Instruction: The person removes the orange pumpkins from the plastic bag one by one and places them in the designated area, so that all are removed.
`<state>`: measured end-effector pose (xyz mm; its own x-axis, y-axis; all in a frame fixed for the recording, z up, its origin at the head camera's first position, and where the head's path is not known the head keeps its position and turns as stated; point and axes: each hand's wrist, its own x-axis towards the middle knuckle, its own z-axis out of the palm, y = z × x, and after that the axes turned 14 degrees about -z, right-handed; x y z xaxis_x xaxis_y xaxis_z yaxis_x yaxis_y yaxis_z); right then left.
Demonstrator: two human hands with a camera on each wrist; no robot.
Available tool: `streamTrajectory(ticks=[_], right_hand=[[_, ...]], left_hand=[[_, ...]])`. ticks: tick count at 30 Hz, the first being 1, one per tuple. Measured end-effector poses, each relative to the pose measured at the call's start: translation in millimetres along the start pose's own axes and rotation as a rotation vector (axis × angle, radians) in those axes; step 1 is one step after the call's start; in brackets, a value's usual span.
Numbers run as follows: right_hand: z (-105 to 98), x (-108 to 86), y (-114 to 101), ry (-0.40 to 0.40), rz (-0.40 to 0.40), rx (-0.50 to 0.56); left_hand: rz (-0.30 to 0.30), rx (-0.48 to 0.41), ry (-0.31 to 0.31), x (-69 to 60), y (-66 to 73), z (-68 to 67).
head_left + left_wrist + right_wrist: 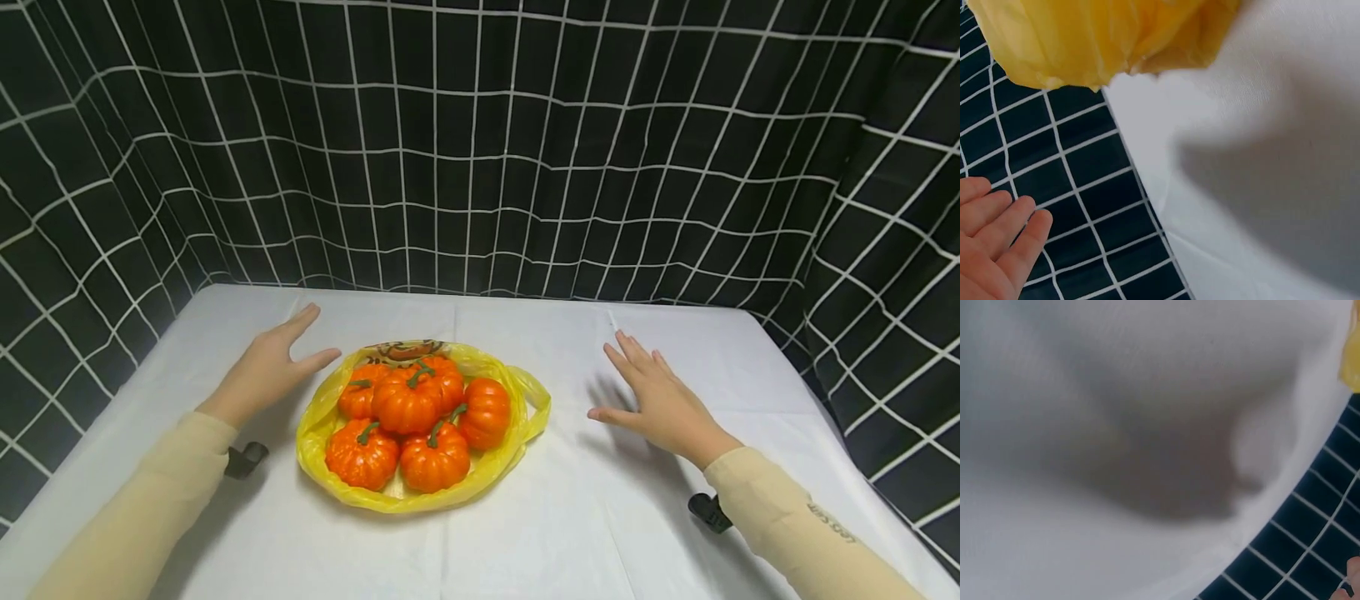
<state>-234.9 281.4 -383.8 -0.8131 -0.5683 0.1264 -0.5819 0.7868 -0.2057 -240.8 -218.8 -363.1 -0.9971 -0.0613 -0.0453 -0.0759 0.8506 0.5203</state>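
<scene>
A yellow plastic bag [495, 475] lies open on the table, its rim spread round several small orange pumpkins [408, 402] with green stems. One loop handle [542, 404] sticks out on the bag's right side. Just left of the bag, my left hand [270, 367] hovers with straight fingers and holds nothing. In the left wrist view its fingers [1019, 240] are extended, and the side of the bag [1104, 37] shows above. My right hand [660, 404] is well to the right of the bag, fingers spread, touching nothing. Only its fingertips [1354, 575] show in the right wrist view.
A white cloth [525, 550] covers the table. Black curtain with a white grid [487, 150] encloses the back and both sides. Dark wrist-worn devices [246, 460] sit under both beige sleeves.
</scene>
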Motion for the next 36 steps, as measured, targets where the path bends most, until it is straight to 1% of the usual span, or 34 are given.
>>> streamTrajectory(ticks=[9, 17, 19, 22, 28, 32, 36], right_hand=[[6, 1.8, -17, 0.020, -0.036, 0.044], [11, 3.5, -29, 0.018, -0.073, 0.061], [12, 4.9, -32, 0.018, -0.081, 0.063], [13, 6.7, -36, 0.017, -0.086, 0.076], [14, 7.6, -46, 0.009, -0.079, 0.119], [14, 8.5, -51, 0.006, -0.078, 0.132], [16, 9.5, -56, 0.016, -0.093, 0.141]], left_hand=[[-0.048, -0.087, -0.031, -3.3, 4.8, 5.4], [-0.084, -0.251, -0.071, -3.5, 0.5, 19.7], [-0.091, -0.279, -0.078, -3.3, 0.2, 23.4], [-0.093, -0.303, -0.082, -3.0, 1.4, 27.4], [-0.107, -0.328, -0.101, -4.1, 5.7, 30.2], [-0.131, -0.365, -0.118, -4.4, 5.1, 32.1], [-0.143, -0.399, -0.121, -5.7, 4.0, 34.9]])
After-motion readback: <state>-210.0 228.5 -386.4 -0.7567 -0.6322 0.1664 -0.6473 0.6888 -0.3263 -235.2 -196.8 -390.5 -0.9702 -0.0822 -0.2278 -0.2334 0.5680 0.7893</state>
